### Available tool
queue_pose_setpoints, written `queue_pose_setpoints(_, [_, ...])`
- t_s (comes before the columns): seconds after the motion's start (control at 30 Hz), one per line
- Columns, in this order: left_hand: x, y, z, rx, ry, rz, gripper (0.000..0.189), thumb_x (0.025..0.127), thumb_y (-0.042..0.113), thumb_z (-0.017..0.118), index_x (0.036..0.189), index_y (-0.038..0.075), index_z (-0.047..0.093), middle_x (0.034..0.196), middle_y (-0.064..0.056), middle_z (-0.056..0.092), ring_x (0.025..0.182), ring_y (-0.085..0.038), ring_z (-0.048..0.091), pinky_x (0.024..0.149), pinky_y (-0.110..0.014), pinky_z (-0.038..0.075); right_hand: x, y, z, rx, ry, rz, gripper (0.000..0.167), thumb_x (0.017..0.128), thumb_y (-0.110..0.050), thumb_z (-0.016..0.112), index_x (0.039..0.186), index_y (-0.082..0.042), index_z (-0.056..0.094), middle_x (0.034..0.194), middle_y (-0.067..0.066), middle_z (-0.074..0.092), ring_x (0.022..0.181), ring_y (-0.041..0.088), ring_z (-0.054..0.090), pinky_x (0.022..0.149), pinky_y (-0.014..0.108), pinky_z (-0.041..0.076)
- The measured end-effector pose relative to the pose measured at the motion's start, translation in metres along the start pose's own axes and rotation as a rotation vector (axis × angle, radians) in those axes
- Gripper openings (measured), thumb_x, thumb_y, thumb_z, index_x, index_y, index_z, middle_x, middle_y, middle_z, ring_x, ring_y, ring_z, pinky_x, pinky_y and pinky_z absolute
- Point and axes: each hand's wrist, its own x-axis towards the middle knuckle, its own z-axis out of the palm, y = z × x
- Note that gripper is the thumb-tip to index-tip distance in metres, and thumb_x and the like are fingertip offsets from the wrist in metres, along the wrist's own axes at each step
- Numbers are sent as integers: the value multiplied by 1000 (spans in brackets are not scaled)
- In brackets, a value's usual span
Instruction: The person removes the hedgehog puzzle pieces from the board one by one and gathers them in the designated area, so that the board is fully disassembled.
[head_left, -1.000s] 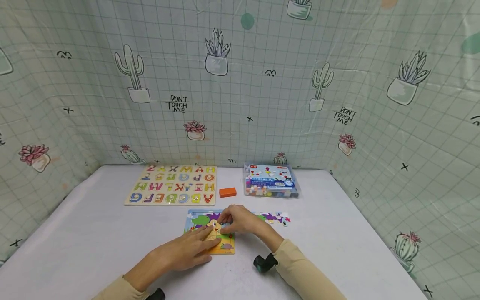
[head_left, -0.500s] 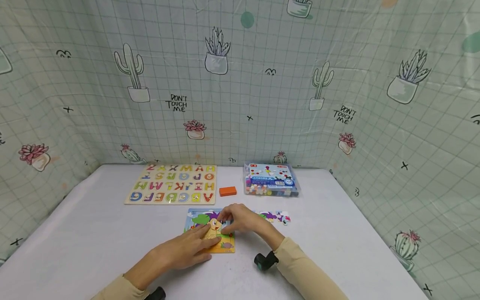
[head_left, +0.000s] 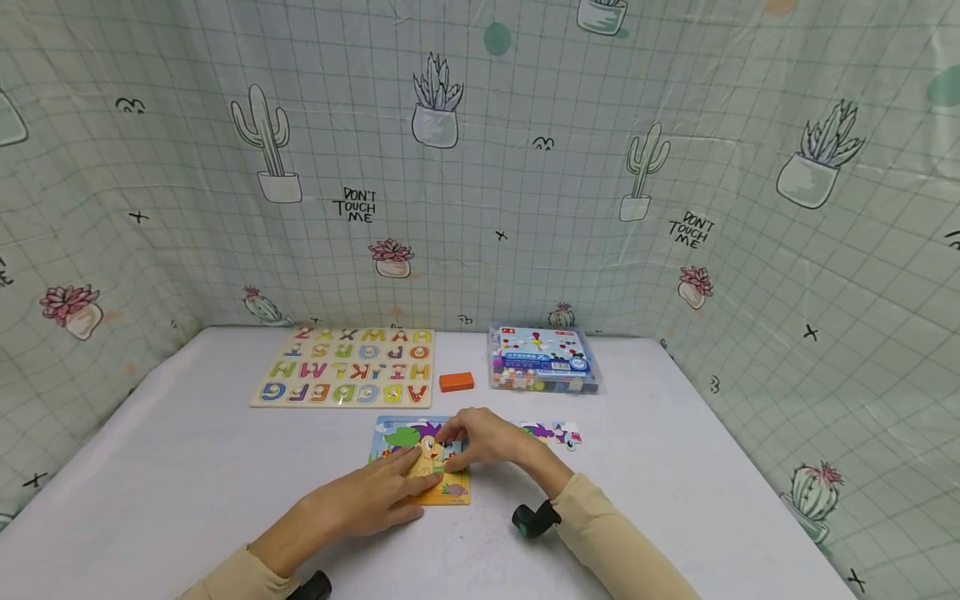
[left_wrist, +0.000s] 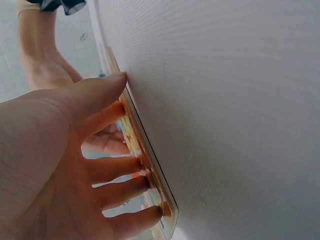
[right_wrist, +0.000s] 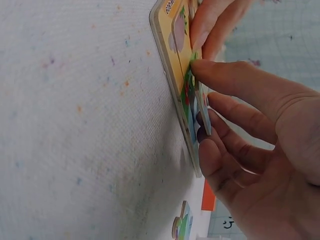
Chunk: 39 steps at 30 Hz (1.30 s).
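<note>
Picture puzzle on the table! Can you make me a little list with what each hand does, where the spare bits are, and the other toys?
Left hand: fingers rest on the picture puzzle
Right hand: pinches a puzzle piece over the puzzle's right side
Loose pieces: on the table, right of the puzzle
Other toys: letter board, orange block, plastic box

An orange block lies between an alphabet board and a clear box of, perhaps, beads
</note>
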Motion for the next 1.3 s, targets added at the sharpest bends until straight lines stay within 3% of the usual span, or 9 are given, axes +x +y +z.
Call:
queue_pose_setpoints(0.5, [1, 1, 5, 6, -12, 3, 48, 97, 37, 59, 143, 25, 52, 157, -23, 34, 143, -42, 35, 115, -57, 34, -7, -3, 1, -82, 17, -46, 33, 82, -24, 80, 112, -15, 74, 103, -6, 69, 91, 6, 58, 82, 16, 50])
queue_pose_setpoints(0.77, [0, 2, 4, 14, -5, -16, 47, 97, 38, 59, 143, 28, 52, 157, -20, 35, 144, -40, 35, 114, -57, 34, -17, 8, -9, -43, 60, -60, 32, 81, -24, 81, 111, -13, 74, 103, -4, 71, 94, 11, 60, 83, 21, 52])
queue_pose_setpoints(1.03, [-1, 3, 3, 11, -5, -28, 47, 97, 37, 59, 143, 29, 52, 157, -18, 35, 145, -39, 34, 116, -56, 33, -51, 38, -19, -16, 103, -53, 34, 81, -23, 80, 112, -13, 74, 105, -4, 70, 95, 11, 61, 82, 25, 53])
queue_pose_setpoints(1.3, [-1, 0, 2, -3, -7, -38, 47, 98, 39, 58, 144, 31, 51, 158, -16, 34, 146, -37, 33, 116, -56, 33, -94, 71, -33, 52, 128, -48, 32, 83, -24, 79, 113, -12, 72, 106, 0, 70, 94, 16, 61, 71, 19, 53])
